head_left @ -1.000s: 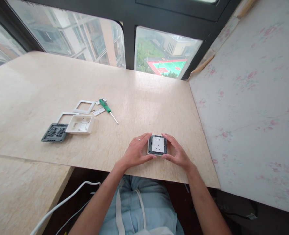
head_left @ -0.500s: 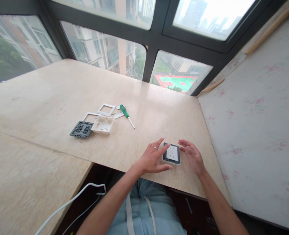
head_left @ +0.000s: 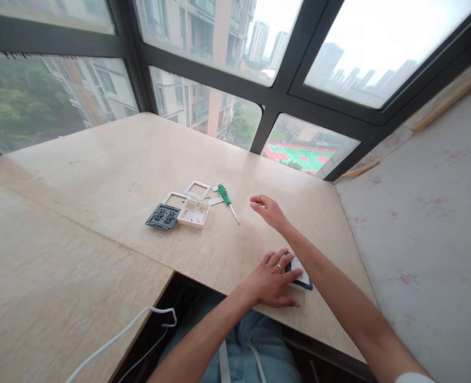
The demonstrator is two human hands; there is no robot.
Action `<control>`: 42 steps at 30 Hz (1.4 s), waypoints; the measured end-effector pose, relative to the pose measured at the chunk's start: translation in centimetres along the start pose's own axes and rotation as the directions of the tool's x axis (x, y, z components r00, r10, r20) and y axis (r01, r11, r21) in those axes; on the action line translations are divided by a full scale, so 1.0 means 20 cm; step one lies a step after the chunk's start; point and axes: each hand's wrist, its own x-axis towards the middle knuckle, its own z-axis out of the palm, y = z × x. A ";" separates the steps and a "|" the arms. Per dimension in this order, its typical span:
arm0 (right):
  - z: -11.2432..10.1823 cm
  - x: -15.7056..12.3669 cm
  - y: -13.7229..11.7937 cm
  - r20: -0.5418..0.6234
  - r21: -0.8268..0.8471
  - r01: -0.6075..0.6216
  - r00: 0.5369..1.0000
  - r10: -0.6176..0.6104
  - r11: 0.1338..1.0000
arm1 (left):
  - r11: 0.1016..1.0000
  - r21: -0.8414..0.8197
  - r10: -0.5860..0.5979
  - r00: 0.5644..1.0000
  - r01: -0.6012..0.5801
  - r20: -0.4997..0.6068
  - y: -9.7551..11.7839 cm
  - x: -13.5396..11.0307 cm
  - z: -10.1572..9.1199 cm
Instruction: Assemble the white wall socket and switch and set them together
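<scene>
A wall socket [head_left: 302, 272] with a white face and dark grey frame sits in a white base near the table's front edge. My left hand [head_left: 273, 279], a ring on one finger, lies over its left side with fingers spread; the thumb rests beside it. The forearm above hides part of the socket's right side. My right hand [head_left: 270, 210] hovers over the table beyond the socket, its fingers loosely bent and pointing left, with nothing visible in them. To its left lies a screwdriver [head_left: 224, 194] with a green handle, apart from the hand.
Left of the screwdriver are a white mounting box [head_left: 194, 219], a dark grey socket panel [head_left: 163, 217] lying back up, and white frames [head_left: 198, 182]. Several small white parts lie near the handle. A white cable [head_left: 119, 335] hangs by the lower left table edge. A patterned wall [head_left: 427, 229] borders the right.
My right hand has left the socket's right side and moved forward and left toward the screwdriver. My left hand has come down onto the socket. The view has tilted up and turned left.
</scene>
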 end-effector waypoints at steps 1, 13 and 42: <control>0.05 0.08 -0.03 0.022 -0.038 0.000 1.000 0.000 0.999 | 1.000 0.001 -0.003 1.000 0.003 0.000 0.00 0.00 0.00; 0.38 0.50 -0.15 0.095 -0.429 -0.134 0.977 0.192 0.893 | 1.000 0.029 0.007 1.000 -0.006 -0.022 0.00 0.00 -0.01; -0.44 -0.27 0.17 0.036 0.662 -0.217 0.965 0.258 0.718 | 0.997 -0.027 -0.075 0.995 0.077 0.067 0.01 0.02 -0.04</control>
